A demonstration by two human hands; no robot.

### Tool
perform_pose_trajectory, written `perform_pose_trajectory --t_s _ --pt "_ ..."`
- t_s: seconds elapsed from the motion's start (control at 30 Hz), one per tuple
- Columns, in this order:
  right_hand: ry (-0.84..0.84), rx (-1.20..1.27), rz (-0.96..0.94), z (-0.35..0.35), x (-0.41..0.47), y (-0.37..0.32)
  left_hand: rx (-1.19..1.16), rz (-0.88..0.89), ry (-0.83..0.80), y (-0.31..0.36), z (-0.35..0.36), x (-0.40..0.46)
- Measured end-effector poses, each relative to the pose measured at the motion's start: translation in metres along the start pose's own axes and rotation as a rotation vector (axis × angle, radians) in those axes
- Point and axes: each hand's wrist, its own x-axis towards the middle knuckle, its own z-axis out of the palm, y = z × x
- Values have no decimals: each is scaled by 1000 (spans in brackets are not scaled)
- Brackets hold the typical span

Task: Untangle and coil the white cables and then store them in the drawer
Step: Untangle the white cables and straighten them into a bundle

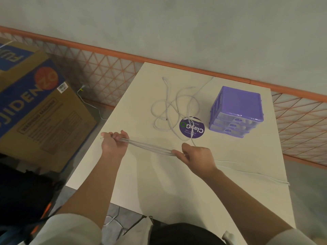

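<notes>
My left hand [115, 144] is closed around one end of a folded white cable [150, 147], whose several strands stretch taut across to my right hand [196, 158], which pinches the other end. A loose tail of that cable [256, 174] trails off over the table's right edge. Farther back, a tangle of white cables [169, 110] lies on the white table [159, 188], partly over a round purple sticker [192, 127]. The purple drawer unit [237, 110] stands at the back right, its three clear drawers all shut.
A large cardboard box [35, 106] stands on the floor to the left. An orange mesh fence [106, 71] runs behind and to the right of the table. A thin cable [90, 105] lies on the floor by the box.
</notes>
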Motion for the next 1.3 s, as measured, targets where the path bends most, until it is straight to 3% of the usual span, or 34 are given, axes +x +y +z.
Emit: perform_pose_trajectory --t_s 0.27,0.37,0.53,0.67,0.87,1.03,1.2,1.3 --pt "-371 -209 244 0 -11 31 -13 41 -8 12 5 9" --pt "-495 -126 355 0 -12 37 37 44 12 9 3 9" --pt "-510 -182 290 -5 -22 47 126 106 69 8 6 2" --pt "-645 -271 494 -10 -35 63 216 204 81 18 5 0" --pt "-486 171 737 -9 -38 55 693 251 61 2 14 -9" --pt "-402 472 843 -9 -29 46 1211 270 -118 -42 26 -29" --pt "-387 659 854 -14 -22 40 1733 328 -523 -98 22 -52" --pt "-402 715 818 -19 -22 37 1914 282 -708 -124 20 -63"
